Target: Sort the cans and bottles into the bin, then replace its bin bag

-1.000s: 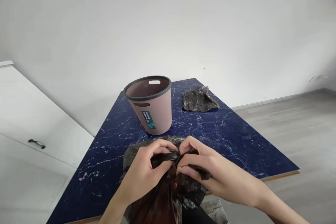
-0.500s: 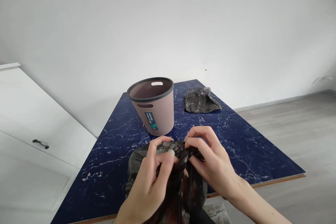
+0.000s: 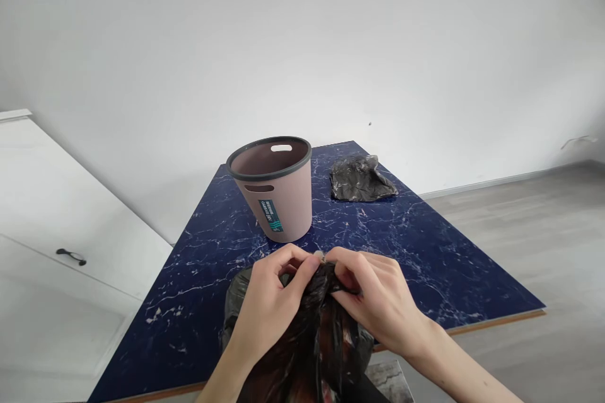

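A filled black garbage bag sits at the table's near edge, its thin plastic partly see-through with brownish contents behind it. My left hand pinches the gathered top of the bag between thumb and forefinger. Close beside it, my right hand is closed on the same twisted plastic, fingertips nearly meeting the left ones. Just beyond my hands stands an upright pinkish garbage bin with a dark rim, side handle slots and a teal label. What lies under my curled fingers is hidden.
A crumpled, flattened black bag lies at the back right of the blue marbled table. A white cabinet with a dark handle stands at the left. The white wall rises behind the table.
My hands have come closer together at the bag's top. The left thumb and forefinger have closed into a pinch, and the plastic is bunched tighter.
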{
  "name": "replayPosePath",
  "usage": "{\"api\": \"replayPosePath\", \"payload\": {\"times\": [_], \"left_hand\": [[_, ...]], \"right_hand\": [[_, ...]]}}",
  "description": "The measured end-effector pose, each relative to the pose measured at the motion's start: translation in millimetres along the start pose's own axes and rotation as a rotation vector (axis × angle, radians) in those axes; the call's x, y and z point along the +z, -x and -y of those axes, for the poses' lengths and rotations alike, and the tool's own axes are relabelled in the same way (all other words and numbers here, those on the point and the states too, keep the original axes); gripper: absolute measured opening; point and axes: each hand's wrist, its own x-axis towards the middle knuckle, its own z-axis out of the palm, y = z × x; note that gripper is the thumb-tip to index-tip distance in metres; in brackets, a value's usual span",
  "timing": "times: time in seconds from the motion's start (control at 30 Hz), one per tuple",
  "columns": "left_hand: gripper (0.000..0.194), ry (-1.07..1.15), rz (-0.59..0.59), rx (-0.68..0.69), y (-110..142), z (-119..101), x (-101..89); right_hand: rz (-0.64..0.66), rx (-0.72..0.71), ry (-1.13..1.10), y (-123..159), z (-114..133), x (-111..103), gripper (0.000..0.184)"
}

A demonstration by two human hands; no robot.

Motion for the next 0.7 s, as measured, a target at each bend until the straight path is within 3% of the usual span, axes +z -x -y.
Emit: {"api": "replayPosePath", "payload": {"times": [0.23, 0.4, 0.7], "left_hand": [[0.042, -0.052, -0.08, 0.019, -1.9, 9.9, -2.5], [0.031, -0.069, -0.103, 0.049, -4.7, 15.9, -7.5], [0.03, -0.331, -0.25, 0.078, -7.4, 37.1, -41.7]], "right_hand": [[0.097, 0.117, -0.128, 8.0, 5.7, -6.0, 0.028], [0.179, 0.233, -0.262, 13.3, 14.7, -12.4, 0.03], [0.263, 0.426, -0.369, 39.4, 20.6, -20.6, 0.016]]}}
